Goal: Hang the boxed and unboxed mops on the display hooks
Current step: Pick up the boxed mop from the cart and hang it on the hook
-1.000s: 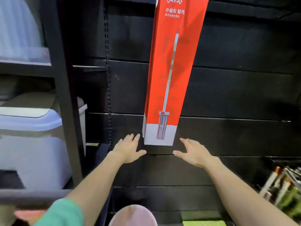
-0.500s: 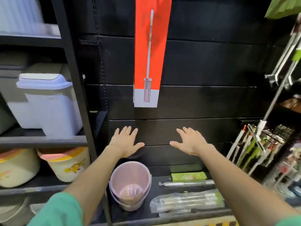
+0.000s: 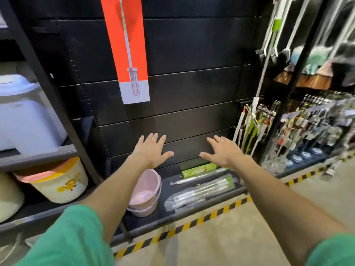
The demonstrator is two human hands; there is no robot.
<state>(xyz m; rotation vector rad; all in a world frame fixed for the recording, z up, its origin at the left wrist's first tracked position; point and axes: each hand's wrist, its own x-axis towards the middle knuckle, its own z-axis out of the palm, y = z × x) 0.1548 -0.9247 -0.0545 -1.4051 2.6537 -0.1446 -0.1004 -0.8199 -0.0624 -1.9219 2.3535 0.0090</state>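
I see my left hand [image 3: 151, 150] and right hand [image 3: 222, 151] spread, holding nothing, below the hanging red boxed mop [image 3: 127, 48]

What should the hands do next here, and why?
Probably lower the right hand to the bagged mop on the bottom shelf. The red mop box already hangs against the wall, both hands are open and empty, and the left hand hovers farther off.

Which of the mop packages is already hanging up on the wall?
The tall red box. It hangs against the black wall, while the green box and clear-bagged mop lie on the bottom shelf.
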